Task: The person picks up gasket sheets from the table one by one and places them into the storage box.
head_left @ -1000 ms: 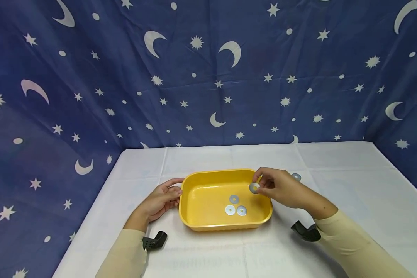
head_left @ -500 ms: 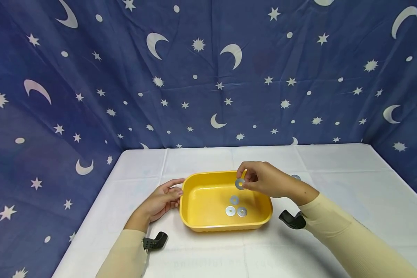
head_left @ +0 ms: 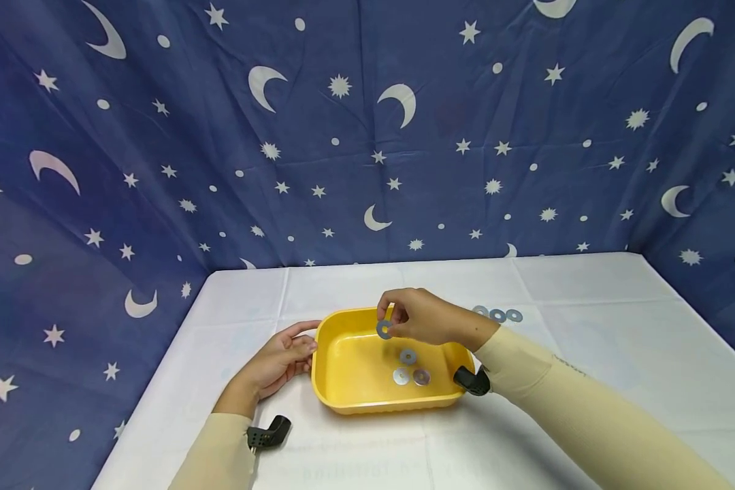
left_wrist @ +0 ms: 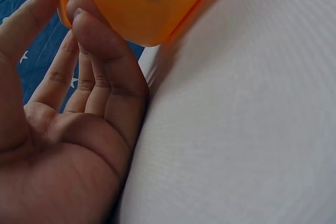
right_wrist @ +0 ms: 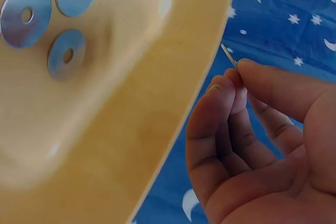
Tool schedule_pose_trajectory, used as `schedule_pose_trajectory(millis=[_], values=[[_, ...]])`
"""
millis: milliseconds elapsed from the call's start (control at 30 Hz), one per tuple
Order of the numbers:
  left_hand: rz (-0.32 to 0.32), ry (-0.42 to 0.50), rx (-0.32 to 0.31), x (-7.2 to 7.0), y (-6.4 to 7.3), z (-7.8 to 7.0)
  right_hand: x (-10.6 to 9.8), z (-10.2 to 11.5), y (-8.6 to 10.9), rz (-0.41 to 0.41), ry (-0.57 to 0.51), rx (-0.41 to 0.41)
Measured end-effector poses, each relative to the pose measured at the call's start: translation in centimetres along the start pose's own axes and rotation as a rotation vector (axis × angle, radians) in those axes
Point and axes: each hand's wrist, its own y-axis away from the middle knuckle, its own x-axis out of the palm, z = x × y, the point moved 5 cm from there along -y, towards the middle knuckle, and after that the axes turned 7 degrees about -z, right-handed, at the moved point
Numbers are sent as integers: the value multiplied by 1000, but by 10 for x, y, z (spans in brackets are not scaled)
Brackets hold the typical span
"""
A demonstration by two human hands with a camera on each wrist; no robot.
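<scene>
A yellow plastic tray (head_left: 352, 367) stands on the white cloth, and my left hand (head_left: 272, 365) holds its left end, fingers and thumb at the rim and outer wall. In the left wrist view the tray's outer wall (left_wrist: 142, 3) glows orange beside the fingertips. My right hand (head_left: 425, 316) pinches a flat metal washer (head_left: 380, 330) between thumb and finger over the tray's far side. The right wrist view catches that washer (right_wrist: 228, 54) edge-on. Inside the tray lie three similar washers (head_left: 407, 356), spaced apart in a small cluster toward the right.
Behind the right forearm, three more washers (head_left: 498, 316) lie in a row on the white cloth (head_left: 582, 299), the leftmost partly hidden by the arm. A dark blue curtain (head_left: 343, 170) with moons and stars hangs behind the table. Black wrist cameras (head_left: 269, 433) sit on both sleeves.
My right hand has moved left with the pinched washer, from the tray's right rim to above its far middle. The washers behind the arm have come into fuller view. The left hand stays put.
</scene>
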Motion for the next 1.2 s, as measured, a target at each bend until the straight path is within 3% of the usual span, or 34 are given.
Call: schedule_pose_trajectory(millis=[367, 700, 1200], values=[[-17, 6, 2, -2, 1, -1, 28, 4, -32, 131, 32, 16], [-1, 7, -2, 1, 0, 0, 50, -4, -39, 230, 85, 104], [-11, 0, -5, 0, 1, -1, 66, -8, -44, 224, 118, 133]])
